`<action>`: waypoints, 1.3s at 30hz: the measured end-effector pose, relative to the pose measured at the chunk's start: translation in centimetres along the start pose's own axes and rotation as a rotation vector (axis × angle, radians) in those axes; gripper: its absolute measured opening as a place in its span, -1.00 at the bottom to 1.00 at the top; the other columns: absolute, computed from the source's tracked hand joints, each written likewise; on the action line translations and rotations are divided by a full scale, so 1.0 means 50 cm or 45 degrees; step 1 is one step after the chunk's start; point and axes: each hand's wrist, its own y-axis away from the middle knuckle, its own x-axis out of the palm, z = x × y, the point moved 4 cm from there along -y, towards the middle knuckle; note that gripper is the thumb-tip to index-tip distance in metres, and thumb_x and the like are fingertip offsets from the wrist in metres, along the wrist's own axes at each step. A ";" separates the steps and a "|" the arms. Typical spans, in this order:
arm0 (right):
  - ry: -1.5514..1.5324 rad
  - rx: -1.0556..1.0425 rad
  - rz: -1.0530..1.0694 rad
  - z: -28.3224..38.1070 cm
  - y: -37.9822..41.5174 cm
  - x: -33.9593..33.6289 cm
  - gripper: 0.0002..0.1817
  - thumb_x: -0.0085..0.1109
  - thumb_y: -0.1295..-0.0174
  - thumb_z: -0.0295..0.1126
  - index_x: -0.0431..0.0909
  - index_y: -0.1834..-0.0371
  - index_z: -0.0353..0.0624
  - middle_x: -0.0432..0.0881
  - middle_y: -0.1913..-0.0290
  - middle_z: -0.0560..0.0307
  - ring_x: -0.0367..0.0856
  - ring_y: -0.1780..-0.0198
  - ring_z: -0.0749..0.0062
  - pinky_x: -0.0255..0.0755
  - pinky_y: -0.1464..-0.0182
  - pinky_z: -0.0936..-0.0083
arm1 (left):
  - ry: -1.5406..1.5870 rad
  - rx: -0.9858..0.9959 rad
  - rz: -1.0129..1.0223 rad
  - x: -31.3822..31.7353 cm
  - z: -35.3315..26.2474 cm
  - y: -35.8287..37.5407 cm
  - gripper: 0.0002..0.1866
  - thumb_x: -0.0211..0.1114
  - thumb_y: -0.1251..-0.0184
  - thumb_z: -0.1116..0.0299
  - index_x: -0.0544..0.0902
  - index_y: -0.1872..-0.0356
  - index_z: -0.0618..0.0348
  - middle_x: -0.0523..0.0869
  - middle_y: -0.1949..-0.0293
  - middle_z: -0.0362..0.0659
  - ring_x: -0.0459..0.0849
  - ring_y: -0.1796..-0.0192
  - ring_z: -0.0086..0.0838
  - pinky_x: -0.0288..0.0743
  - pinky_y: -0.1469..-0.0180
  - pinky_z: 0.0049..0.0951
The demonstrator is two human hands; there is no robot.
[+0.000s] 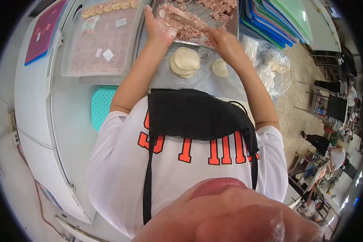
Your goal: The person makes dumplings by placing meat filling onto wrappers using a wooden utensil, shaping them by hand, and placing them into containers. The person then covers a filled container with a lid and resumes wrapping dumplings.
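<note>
My left hand (159, 30) is raised at the near edge of a metal tray, its floury palm cupped under a dumpling wrapper (163, 14), partly hidden by meat. In my right hand (226, 42) is a flat spatula (195, 25), gripped at its end, with its blade reaching left over the wrapper. Pink minced meat filling (215, 9) lies in the metal tray (230, 30) beyond both hands. Below them, a stack of round dough wrappers (185, 61) rests on the work surface, and another round wrapper (220, 67) lies to its right.
At left stands a translucent lidded box (101, 44), with a row of filled dumplings (111, 7) on top. Coloured plastic sheets (274, 20) are piled at right, above a clear plastic bag (276, 66). A turquoise perforated basket (101, 107) sits below; people are farther right.
</note>
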 end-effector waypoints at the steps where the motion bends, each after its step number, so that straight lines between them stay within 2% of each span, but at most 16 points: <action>1: 0.012 -0.077 -0.008 0.007 0.002 0.012 -0.74 0.06 -0.32 -0.27 0.58 0.01 -0.08 0.62 0.25 -0.12 0.60 0.19 -0.09 0.48 0.18 0.15 | -0.013 -0.048 -0.025 0.016 0.001 0.012 -0.21 -0.09 -0.32 -0.34 0.43 -0.08 0.32 0.49 -0.10 0.07 0.40 -0.22 -0.02 0.13 -0.33 0.21; 4: 0.283 0.060 0.222 0.016 0.001 -0.050 -0.73 0.07 -0.31 -0.29 0.55 -0.03 -0.05 0.61 0.25 -0.11 0.59 0.22 -0.09 0.48 0.20 0.12 | -0.069 -0.013 -0.063 -0.009 -0.003 -0.011 -0.24 -0.04 -0.30 -0.34 0.46 -0.03 0.29 0.54 0.01 0.02 0.44 -0.15 -0.05 0.16 -0.29 0.24; 7: 0.157 0.007 -0.002 0.052 0.007 -0.066 -0.71 0.08 -0.30 -0.27 0.55 -0.05 -0.05 0.61 0.23 -0.10 0.59 0.24 -0.09 0.48 0.20 0.10 | -0.123 -0.001 -0.040 0.009 0.004 -0.004 -0.28 0.04 -0.28 -0.30 0.46 -0.04 0.27 0.55 0.04 0.00 0.46 -0.11 -0.05 0.19 -0.27 0.22; 11: 0.114 -0.026 0.052 0.005 0.010 -0.014 -0.69 0.05 -0.34 -0.22 0.58 -0.04 -0.11 0.64 0.18 -0.10 0.63 0.20 0.00 0.50 0.14 0.18 | -0.052 0.037 -0.104 0.004 0.004 -0.009 -0.35 0.17 -0.25 -0.19 0.46 -0.01 0.26 0.56 0.07 -0.02 0.49 -0.07 -0.08 0.25 -0.27 0.11; 13: -0.366 0.038 0.102 -0.021 0.012 -0.045 -0.66 0.01 -0.40 -0.21 0.59 -0.03 -0.20 0.68 0.19 -0.02 0.63 0.25 0.25 0.48 0.13 0.35 | 0.424 -0.345 0.408 -0.012 -0.001 -0.025 -0.47 0.24 -0.29 0.06 0.45 -0.11 0.26 0.56 0.00 -0.02 0.53 -0.06 -0.13 0.36 -0.25 -0.06; 14: -0.368 0.032 0.100 -0.033 0.013 -0.055 -0.66 0.01 -0.40 -0.21 0.59 -0.03 -0.20 0.68 0.19 -0.02 0.63 0.25 0.25 0.48 0.13 0.35 | 0.421 -0.339 0.411 -0.011 0.004 -0.022 -0.47 0.24 -0.29 0.06 0.45 -0.11 0.26 0.56 0.00 -0.02 0.53 -0.06 -0.13 0.36 -0.25 -0.06; 16: -0.677 0.271 0.198 -0.065 0.018 -0.059 -0.63 -0.03 -0.44 -0.19 0.59 -0.03 -0.26 0.68 0.21 0.05 0.53 0.26 0.49 0.43 0.12 0.50 | -0.611 0.048 0.449 0.052 -0.002 0.038 -0.48 0.31 -0.26 0.32 0.41 -0.22 0.20 0.59 -0.01 -0.06 0.57 -0.09 -0.27 0.47 -0.16 -0.23; 17: -0.678 0.267 0.200 -0.066 0.019 -0.065 -0.63 -0.03 -0.44 -0.19 0.59 -0.03 -0.26 0.68 0.21 0.05 0.53 0.26 0.49 0.43 0.12 0.50 | -0.612 0.052 0.447 0.049 -0.003 0.034 -0.48 0.31 -0.26 0.32 0.41 -0.22 0.20 0.59 -0.01 -0.06 0.57 -0.09 -0.27 0.47 -0.16 -0.23; 19: -0.943 0.288 0.326 -0.058 0.025 -0.074 -0.62 -0.02 -0.44 -0.19 0.58 -0.03 -0.29 0.65 0.24 0.14 0.46 0.26 0.55 0.40 0.13 0.56 | -1.346 0.248 0.600 0.058 -0.012 0.034 -0.49 0.33 -0.19 0.50 0.46 -0.20 0.19 0.63 0.01 -0.11 0.62 -0.01 -0.44 0.55 -0.04 -0.38; 22: -0.697 0.293 0.492 -0.046 0.030 -0.107 -0.62 -0.02 -0.44 -0.18 0.57 -0.06 -0.27 0.68 0.17 0.12 0.51 0.19 0.56 0.41 0.09 0.58 | -1.619 0.473 0.790 0.104 -0.019 0.056 -0.54 0.41 -0.12 0.49 0.55 -0.10 0.21 0.66 0.03 -0.18 0.65 0.10 -0.56 0.55 0.03 -0.48; 25: -0.670 0.051 0.346 -0.054 0.028 -0.068 -0.61 -0.01 -0.43 -0.18 0.56 -0.10 -0.25 0.70 0.14 0.13 0.55 0.16 0.57 0.43 0.08 0.60 | -1.884 0.229 0.718 0.090 -0.025 0.050 -0.62 0.42 -0.10 0.46 0.63 0.01 0.22 0.68 0.06 -0.22 0.66 0.17 -0.57 0.54 0.08 -0.55; 28: -0.690 0.044 0.456 -0.092 0.024 -0.016 -0.59 0.02 -0.41 -0.16 0.54 -0.14 -0.24 0.70 0.10 0.11 0.56 0.13 0.58 0.44 0.07 0.61 | -2.007 0.251 0.778 0.043 -0.019 0.024 -0.61 0.46 -0.06 0.38 0.64 0.05 0.22 0.71 0.16 -0.24 0.66 0.15 -0.56 0.53 0.09 -0.53; 32: -0.703 0.132 0.647 -0.151 0.009 0.040 -0.60 0.07 -0.37 -0.17 0.55 -0.14 -0.19 0.70 0.08 0.05 0.63 0.13 0.47 0.46 0.07 0.58 | -2.317 0.463 0.801 0.061 -0.008 0.055 -0.60 0.48 -0.04 0.30 0.65 0.09 0.23 0.73 0.23 -0.22 0.66 0.16 -0.55 0.53 0.10 -0.50; 34: -0.112 -0.067 0.192 -0.135 -0.005 -0.004 -0.66 0.11 -0.32 -0.18 0.59 -0.08 -0.07 0.69 0.11 0.00 0.67 0.13 0.22 0.51 0.11 0.44 | -2.089 0.214 0.478 -0.001 -0.003 0.002 -0.54 0.50 0.00 0.19 0.66 0.10 0.25 0.74 0.21 -0.19 0.67 0.16 -0.51 0.52 0.07 -0.45; 37: 0.016 -0.002 -0.108 -0.045 0.012 -0.023 -0.74 0.11 -0.30 -0.23 0.60 -0.01 0.03 0.68 0.18 0.00 0.63 0.14 0.02 0.52 0.16 0.26 | -1.988 0.140 0.164 -0.044 -0.016 -0.028 -0.50 0.51 0.02 0.17 0.64 0.11 0.32 0.72 0.25 -0.17 0.63 0.20 -0.53 0.49 0.10 -0.51; 39: 0.002 -0.036 -0.100 -0.090 0.005 0.059 -0.75 0.09 -0.30 -0.25 0.59 0.01 0.03 0.68 0.21 0.01 0.63 0.16 0.00 0.51 0.18 0.22 | -2.065 0.074 0.223 -0.048 -0.015 -0.041 -0.52 0.50 -0.01 0.17 0.65 0.10 0.29 0.72 0.20 -0.17 0.63 0.15 -0.52 0.49 0.06 -0.50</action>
